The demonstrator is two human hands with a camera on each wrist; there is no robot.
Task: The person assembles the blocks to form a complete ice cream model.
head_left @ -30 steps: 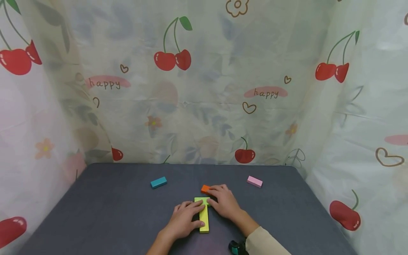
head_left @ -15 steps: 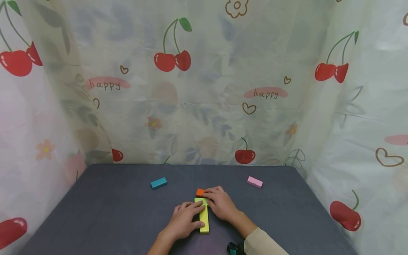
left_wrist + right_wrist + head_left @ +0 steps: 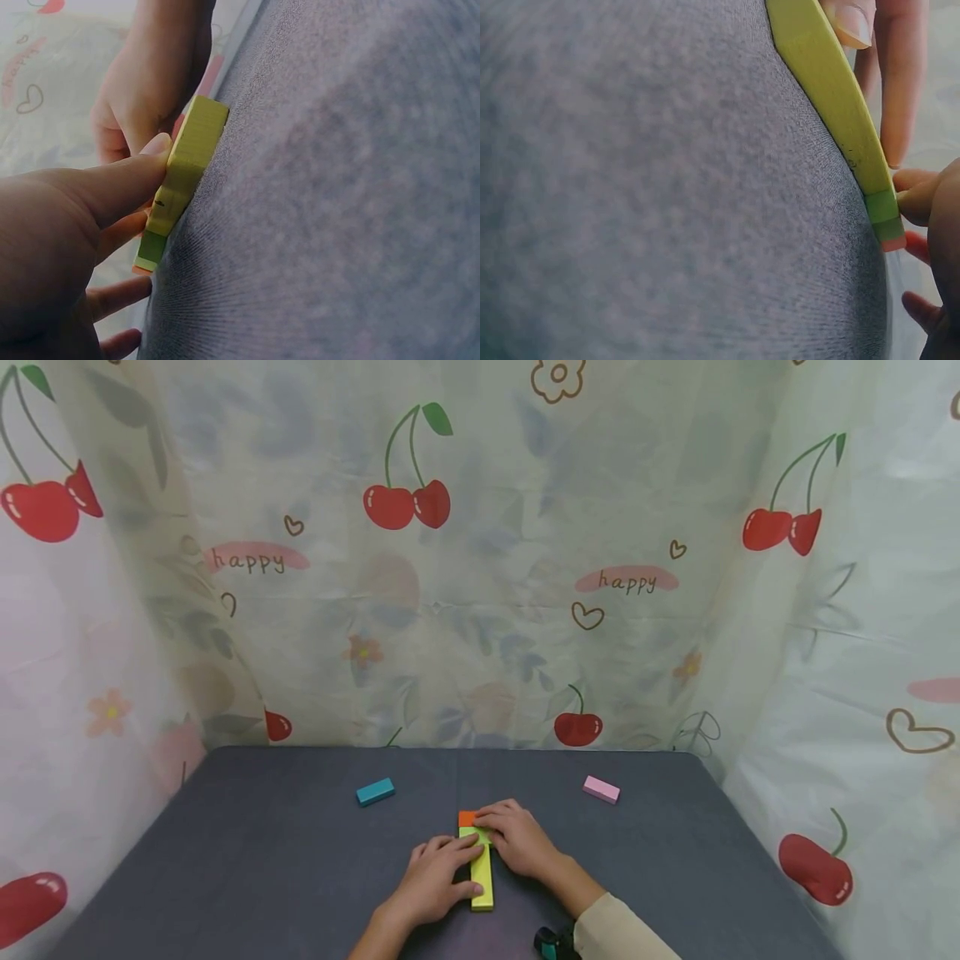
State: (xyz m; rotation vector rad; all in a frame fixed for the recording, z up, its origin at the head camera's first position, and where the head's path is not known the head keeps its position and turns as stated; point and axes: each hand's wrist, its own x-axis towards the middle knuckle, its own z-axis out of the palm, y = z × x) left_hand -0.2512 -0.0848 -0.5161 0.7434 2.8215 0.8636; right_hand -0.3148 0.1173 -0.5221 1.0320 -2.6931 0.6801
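In the head view a long yellow block (image 3: 482, 885) lies on the dark table, pointing away from me. A light green block (image 3: 466, 832) sits crosswise at its far end, and an orange block (image 3: 466, 818) lies right behind the green one. My left hand (image 3: 431, 878) rests fingertips on the green block, its thumb on the yellow block near the close end. My right hand (image 3: 523, 842) presses the orange block's right part with its fingers; its thumb is at the green block's right end. In the right wrist view, the yellow block (image 3: 825, 82), green block (image 3: 885, 214) and orange tip (image 3: 893, 244) line up.
On the grey table (image 3: 262, 860), a blue block (image 3: 375, 792) lies far left and a pink block (image 3: 602, 789) far right. A black device (image 3: 553, 943) is beside the right sleeve (image 3: 618, 927). A cherry-printed curtain (image 3: 480, 568) encloses the table's back and sides.
My right hand has slid the orange block left and slightly nearer, lining it up behind the green block. My left hand has stayed on the yellow and green blocks.
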